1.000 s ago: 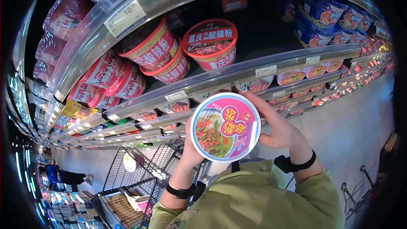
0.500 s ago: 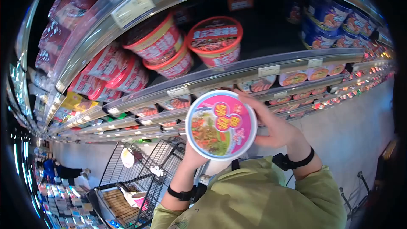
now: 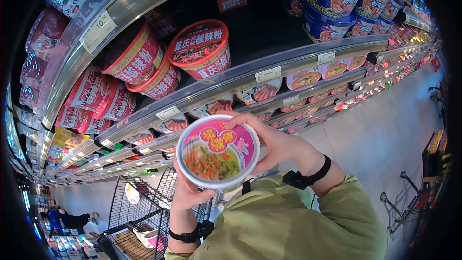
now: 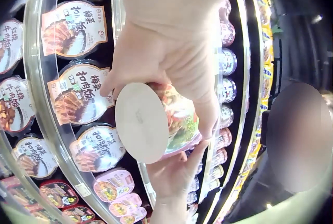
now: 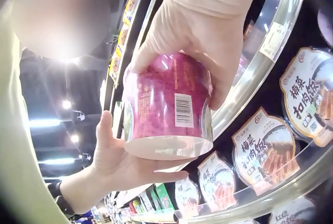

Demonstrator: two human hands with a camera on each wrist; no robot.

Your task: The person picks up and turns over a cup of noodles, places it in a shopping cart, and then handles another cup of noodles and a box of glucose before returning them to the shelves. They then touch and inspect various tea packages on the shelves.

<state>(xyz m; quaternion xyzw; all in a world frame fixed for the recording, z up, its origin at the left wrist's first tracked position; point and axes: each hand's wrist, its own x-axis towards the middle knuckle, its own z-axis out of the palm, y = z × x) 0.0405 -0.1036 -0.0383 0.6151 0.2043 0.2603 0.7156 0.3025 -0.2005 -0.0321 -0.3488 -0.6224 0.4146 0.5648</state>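
A round tub of instant noodles [image 3: 219, 151], with a pink and green lid, is held up in front of the shelves. My right hand [image 3: 274, 139] grips it from the right, a finger over the lid's edge and the thumb along the side. Its pink wall with a barcode [image 5: 183, 110] shows in the right wrist view. There my left hand [image 5: 117, 169] lies under the pale base with straight fingers, the thumb pointing up beside the wall. The left wrist view shows the pale base [image 4: 141, 122] tilted outward. In the head view the left fingers are hidden behind the tub.
Red noodle tubs [image 3: 199, 50] and blue tubs [image 3: 332, 5] stand on the shelf ahead. Boxed rice meals [image 3: 260, 90] line the tier below. A black wire cart [image 3: 132, 207] stands lower left, holding a pink cup [image 3: 153, 238]. Another person [image 3: 67, 221] is farther down the aisle.
The tub and both hands have moved left and slightly down in the head view. The left thumb now shows below the rim, and a right finger lies over the lid.
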